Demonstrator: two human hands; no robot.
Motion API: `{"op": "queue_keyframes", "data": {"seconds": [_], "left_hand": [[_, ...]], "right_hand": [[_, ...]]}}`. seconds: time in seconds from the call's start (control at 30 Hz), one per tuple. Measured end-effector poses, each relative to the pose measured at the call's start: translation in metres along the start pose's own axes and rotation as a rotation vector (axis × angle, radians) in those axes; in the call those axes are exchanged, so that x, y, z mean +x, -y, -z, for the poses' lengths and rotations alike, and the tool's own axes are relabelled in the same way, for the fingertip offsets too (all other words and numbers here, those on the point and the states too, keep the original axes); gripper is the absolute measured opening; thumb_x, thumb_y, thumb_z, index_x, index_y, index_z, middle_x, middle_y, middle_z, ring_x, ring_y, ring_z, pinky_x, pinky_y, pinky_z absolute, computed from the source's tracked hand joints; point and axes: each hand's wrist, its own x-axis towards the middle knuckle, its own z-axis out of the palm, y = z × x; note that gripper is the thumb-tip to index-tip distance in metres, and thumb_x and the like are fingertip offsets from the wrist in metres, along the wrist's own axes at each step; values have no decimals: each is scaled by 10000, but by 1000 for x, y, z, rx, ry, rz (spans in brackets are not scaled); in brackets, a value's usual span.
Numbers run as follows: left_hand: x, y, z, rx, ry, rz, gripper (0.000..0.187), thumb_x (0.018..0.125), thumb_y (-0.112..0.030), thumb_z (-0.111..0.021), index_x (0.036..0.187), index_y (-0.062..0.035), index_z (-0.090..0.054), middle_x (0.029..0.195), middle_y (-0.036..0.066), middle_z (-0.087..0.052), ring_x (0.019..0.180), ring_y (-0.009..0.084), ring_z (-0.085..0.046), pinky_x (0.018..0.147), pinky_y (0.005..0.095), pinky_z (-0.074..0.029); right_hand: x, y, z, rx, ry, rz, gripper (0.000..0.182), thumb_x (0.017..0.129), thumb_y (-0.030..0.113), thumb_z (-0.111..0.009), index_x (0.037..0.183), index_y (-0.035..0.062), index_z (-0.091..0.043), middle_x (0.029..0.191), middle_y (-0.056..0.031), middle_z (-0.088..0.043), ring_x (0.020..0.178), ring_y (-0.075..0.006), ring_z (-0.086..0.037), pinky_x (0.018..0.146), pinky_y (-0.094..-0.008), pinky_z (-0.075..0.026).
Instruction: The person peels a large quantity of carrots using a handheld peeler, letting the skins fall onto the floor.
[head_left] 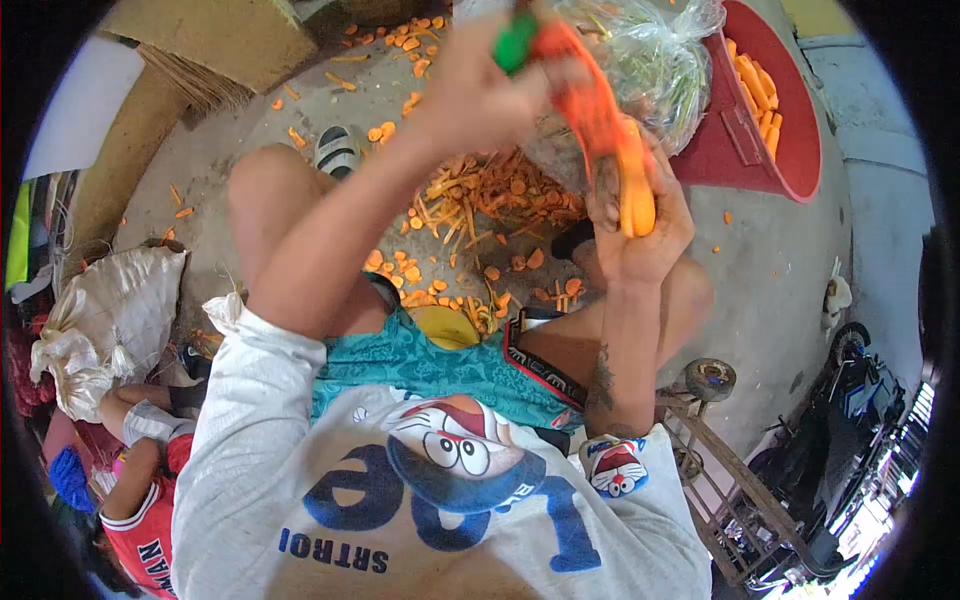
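Observation:
In my right hand (655, 215) is an orange carrot (637, 185), its thick end toward me and my fingers wrapped round it. My left hand (490, 105) is closed on a green and orange-red tool (575, 80) above and left of the carrot. Motion smears the tool, so its exact kind cannot be made out. Below both hands, a pile of carrot peelings (500, 195) lies on the floor between my legs. Cut carrot ends (405, 270) are scattered around it.
A red tub (805, 150) at the upper right holds several peeled carrots (755, 85). Beside it stands a clear plastic bag (660, 70) of greenish contents. A metal-framed cart (735, 470) and a motorbike are at the right. Left are a white sack (115, 310) and another person (140, 520).

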Motion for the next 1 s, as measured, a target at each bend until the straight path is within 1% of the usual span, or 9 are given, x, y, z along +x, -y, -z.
{"op": "queue_keyframes", "data": {"seconds": [0.07,0.13,0.2,0.27,0.37,0.6,0.73,0.87,1.0], "left_hand": [[14,-3,20,186,-148,5,200,941,-168,-751,1061,-21,-690,871,43,-729,806,90,-654,734,307,-533],[25,-4,34,211,-161,303,187,960,-167,-707,992,-5,-621,853,63,-647,785,179,-617,731,369,-502],[14,15,27,456,-115,168,208,908,-134,-725,1076,-16,-691,897,124,-754,798,213,-713,750,361,-554],[-2,7,7,728,201,209,275,825,-78,-681,1086,8,-660,916,226,-726,847,394,-711,776,440,-561],[-17,-13,-21,676,400,278,349,748,-44,-639,1087,35,-617,907,286,-687,902,487,-662,784,507,-551],[-19,17,-17,669,428,244,304,792,-104,-665,1039,59,-592,850,301,-676,851,478,-678,764,545,-549],[-7,13,-8,746,454,431,218,851,-141,-645,944,53,-612,816,280,-675,844,471,-673,746,558,-530],[-8,0,-7,748,333,310,235,801,-107,-623,976,46,-591,823,283,-669,848,484,-657,758,569,-516],[-12,-20,-14,687,280,144,314,729,-58,-595,1022,46,-554,858,298,-661,857,504,-640,757,572,-509]], "right_hand": [[3,4,17,2,328,-81,489,966,254,-509,1327,-73,-553,896,-88,-628,606,-102,-534,475,-239,-383],[0,4,13,-45,302,-46,471,970,249,-521,1317,-68,-561,881,-85,-626,603,-102,-535,473,-241,-379],[4,4,12,-96,268,-10,454,975,244,-533,1307,-63,-569,866,-82,-623,601,-103,-537,471,-244,-374],[7,1,17,-46,169,-45,393,985,228,-579,1267,-46,-589,832,-78,-612,579,-102,-519,465,-242,-358],[3,1,12,-67,106,-30,330,989,199,-615,1221,-35,-606,805,-77,-604,578,-111,-524,464,-244,-357],[6,-4,21,-62,198,16,307,970,126,-654,1228,-35,-610,840,-102,-644,606,-139,-578,463,-265,-412],[6,-1,12,-37,190,116,336,978,70,-659,1297,-16,-602,1031,-122,-684,840,-194,-692,612,-286,-546],[11,4,24,39,259,69,359,991,29,-640,1346,0,-593,1202,-116,-670,1051,-225,-698,762,-311,-591],[18,-7,28,136,198,48,345,958,-34,-662,1299,-36,-612,1234,-159,-673,1076,-253,-698,905,-356,-620]]}}
